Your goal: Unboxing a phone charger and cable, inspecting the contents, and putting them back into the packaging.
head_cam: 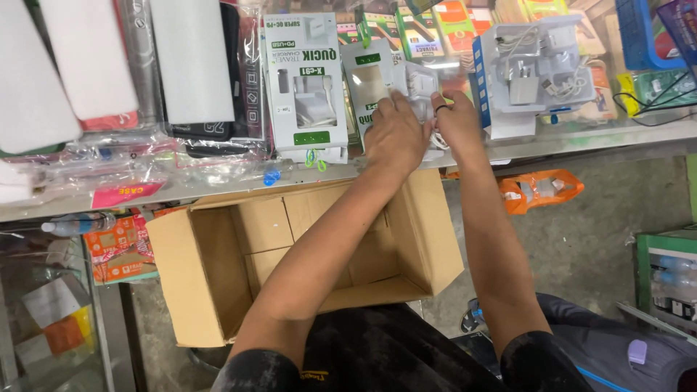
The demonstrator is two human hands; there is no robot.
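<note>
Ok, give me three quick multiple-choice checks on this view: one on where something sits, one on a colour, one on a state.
1. Where is the cardboard box?
A. On the counter top
B. Below the counter edge, in front of the person
C. On the green crate

2. What colour is the ring on the right hand?
A. Black
B. Gold
C. Red

3. What state is the cardboard box in?
A. Taped shut
B. Open, with nothing visible inside
C. Open and packed full

Answers:
1 B: the box sits lower than the counter, under both forearms.
2 A: a dark band shows on one finger.
3 B: its flaps stand open and the inner walls and floor that show are bare; the left hand and forearm hide part of it.
</note>
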